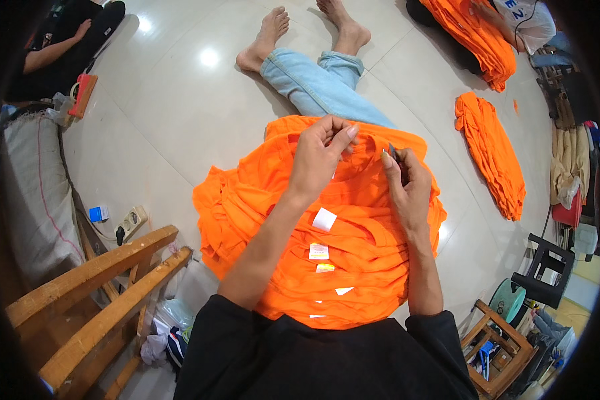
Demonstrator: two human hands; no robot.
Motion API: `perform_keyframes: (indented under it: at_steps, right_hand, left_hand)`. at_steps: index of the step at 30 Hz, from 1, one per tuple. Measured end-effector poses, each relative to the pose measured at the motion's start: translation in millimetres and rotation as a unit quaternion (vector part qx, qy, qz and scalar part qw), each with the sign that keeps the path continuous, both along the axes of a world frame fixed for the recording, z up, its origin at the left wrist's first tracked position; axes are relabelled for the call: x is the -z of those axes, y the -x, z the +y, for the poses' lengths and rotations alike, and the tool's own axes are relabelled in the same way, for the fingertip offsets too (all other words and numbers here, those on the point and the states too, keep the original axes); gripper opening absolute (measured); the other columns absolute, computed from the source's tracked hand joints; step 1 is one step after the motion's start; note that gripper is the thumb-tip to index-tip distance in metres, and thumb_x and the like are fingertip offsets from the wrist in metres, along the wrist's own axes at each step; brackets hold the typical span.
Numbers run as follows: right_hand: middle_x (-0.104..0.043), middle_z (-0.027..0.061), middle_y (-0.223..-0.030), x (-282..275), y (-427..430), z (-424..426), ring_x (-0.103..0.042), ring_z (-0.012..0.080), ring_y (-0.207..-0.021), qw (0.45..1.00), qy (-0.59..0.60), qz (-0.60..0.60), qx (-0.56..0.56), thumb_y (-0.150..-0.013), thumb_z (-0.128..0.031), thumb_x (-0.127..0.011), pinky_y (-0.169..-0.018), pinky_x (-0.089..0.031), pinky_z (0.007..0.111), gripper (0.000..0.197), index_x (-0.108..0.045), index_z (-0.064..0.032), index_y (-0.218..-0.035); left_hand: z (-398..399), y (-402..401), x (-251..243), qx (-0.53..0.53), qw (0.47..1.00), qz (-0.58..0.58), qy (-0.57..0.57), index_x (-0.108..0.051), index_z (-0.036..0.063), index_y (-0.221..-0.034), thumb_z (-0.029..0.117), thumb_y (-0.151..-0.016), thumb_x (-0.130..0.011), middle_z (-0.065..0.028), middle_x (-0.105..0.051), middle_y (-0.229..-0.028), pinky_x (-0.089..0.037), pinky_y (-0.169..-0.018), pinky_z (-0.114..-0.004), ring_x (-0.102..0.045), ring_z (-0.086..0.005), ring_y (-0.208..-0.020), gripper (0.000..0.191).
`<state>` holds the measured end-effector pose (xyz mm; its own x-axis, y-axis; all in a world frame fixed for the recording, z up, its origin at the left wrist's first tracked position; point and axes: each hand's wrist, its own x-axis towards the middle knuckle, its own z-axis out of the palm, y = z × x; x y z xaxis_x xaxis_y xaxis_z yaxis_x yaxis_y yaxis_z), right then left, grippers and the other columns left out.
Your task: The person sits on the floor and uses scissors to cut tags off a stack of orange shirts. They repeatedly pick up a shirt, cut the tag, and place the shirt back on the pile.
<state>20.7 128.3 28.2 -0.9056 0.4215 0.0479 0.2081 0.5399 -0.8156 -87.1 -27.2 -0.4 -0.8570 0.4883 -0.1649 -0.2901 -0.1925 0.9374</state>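
Observation:
Orange T-shirts [260,175] lie in an overlapping pile across my lap, with white neck labels [324,219] showing in a row down the middle. Over the topmost neckline, my left hand [325,145] has its thumb and fingers pinched together; whether thread or fabric is between them cannot be told. At the right side of that collar, my right hand [407,175] holds a small dark tool with a pointed metal tip [392,150], possibly thread snips, mostly hidden in the fingers. The thumb of this hand lies against the tool near the collar's edge.
On the tiled floor at right lies a folded orange bundle [492,155]; beyond it, another person handles orange shirts [480,40]. Another person sits at upper left. A wooden frame [105,270], power strip [131,221] and white sack [40,190] stand left; a black stool [545,270] is right.

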Motion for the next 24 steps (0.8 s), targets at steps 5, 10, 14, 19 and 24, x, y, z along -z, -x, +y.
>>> perform_keyframes:
  at_steps: [5,10,14,19,24]
  right_hand:
    - [-0.064,0.0099,-0.089,-1,10,-16,-0.069,0.027,-0.076,0.967,-0.243,0.059,0.037,-0.086,-0.027,-0.082,-0.063,-0.054,0.04,0.043,-0.054,-0.0043,-0.108]
    - [-0.064,0.0108,-0.096,3,17,-13,-0.07,0.0306,-0.076,0.964,-0.259,0.043,0.047,-0.084,-0.012,-0.076,-0.063,-0.054,0.041,0.031,-0.056,-0.0045,-0.107]
    - [-0.065,0.0094,-0.085,-6,16,-1,-0.068,0.0245,-0.069,0.962,-0.263,0.057,0.047,-0.088,-0.009,-0.071,-0.061,-0.052,0.037,0.023,-0.057,-0.0033,-0.106]
    - [-0.058,0.0011,-0.072,-32,20,15,-0.055,0.0082,-0.06,0.976,0.2,-0.049,0.066,-0.095,-0.009,-0.062,-0.052,-0.042,0.026,0.02,-0.056,-0.0035,-0.112]
    - [-0.053,-0.003,-0.071,-30,18,27,-0.046,0.0043,-0.056,0.946,0.31,-0.068,0.07,-0.097,-0.011,-0.059,-0.048,-0.035,0.023,0.027,-0.054,-0.002,-0.122]
  left_hand:
    - [8,8,-12,0.026,0.99,-0.111,-0.085,-0.063,0.004,-0.1,0.021,-0.103,-0.063,-0.0096,-0.072,-0.108,-0.054,-0.082,-0.028,-0.068,-0.0143,-0.097,0.017]
    - [9,-2,-19,0.032,0.966,-0.206,-0.151,-0.06,0.0074,-0.105,0.021,-0.104,-0.061,-0.0133,-0.067,-0.127,-0.05,-0.099,-0.037,-0.063,-0.0203,-0.119,0.014]
    - [6,-3,-24,0.055,0.948,-0.246,-0.193,-0.06,0.0107,-0.107,0.022,-0.104,-0.06,-0.0148,-0.063,-0.136,-0.043,-0.11,-0.045,-0.055,-0.0242,-0.132,0.012]
    - [2,-5,-28,0.042,0.926,-0.266,-0.264,-0.06,0.013,-0.105,0.024,-0.103,-0.061,-0.0162,-0.059,-0.139,-0.04,-0.112,-0.049,-0.05,-0.027,-0.136,0.011]
    - [-4,-7,-18,-0.024,0.946,-0.215,-0.242,-0.059,0.0132,-0.099,0.026,-0.102,-0.06,-0.0118,-0.064,-0.123,-0.045,-0.105,-0.045,-0.056,-0.0243,-0.122,0.014]
